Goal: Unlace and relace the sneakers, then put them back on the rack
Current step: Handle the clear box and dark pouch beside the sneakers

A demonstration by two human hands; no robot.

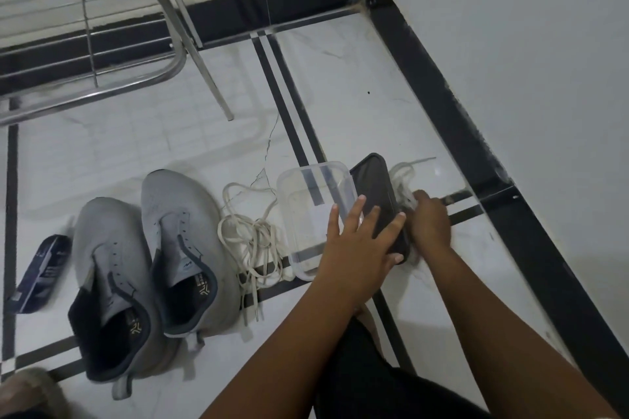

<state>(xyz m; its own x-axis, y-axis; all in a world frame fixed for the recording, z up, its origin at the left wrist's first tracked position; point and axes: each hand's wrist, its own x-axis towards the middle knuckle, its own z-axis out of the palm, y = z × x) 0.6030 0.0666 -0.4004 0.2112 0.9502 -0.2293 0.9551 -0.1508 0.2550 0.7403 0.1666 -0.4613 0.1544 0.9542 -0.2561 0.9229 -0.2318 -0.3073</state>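
Two bare arms reach out from the bottom of the view, over a dark-clothed knee (367, 381). Left hand (354, 238) lies flat with its fingers straight and spread, pressing on a dark lid (377, 194) and touching the edge of a clear plastic box (306, 211); its grip is wide and holds nothing. Right hand (430, 221) is just beside the lid, with its fingers curled round a bunched white lace (403, 177), so its grip is tight on that lace. Part of this lace is hidden behind the lid. Both grey sneakers (153, 265) stand side by side on the white floor (340, 95) to the left, toes pointing away, and their eyelets have no laces in them. Between the sneakers and the clear box lies a second white lace in a loose tangled heap (252, 241), touching the box. A small dark blue packet (42, 274) lies on the floor just left of the sneakers. Black stripes cross the floor tiles. Farther off, in the top left, stands the shiny metal rack (102, 54) with thin bars, and one of its legs comes down onto the floor. White walls with a black strip along the bottom meet in the corner behind.
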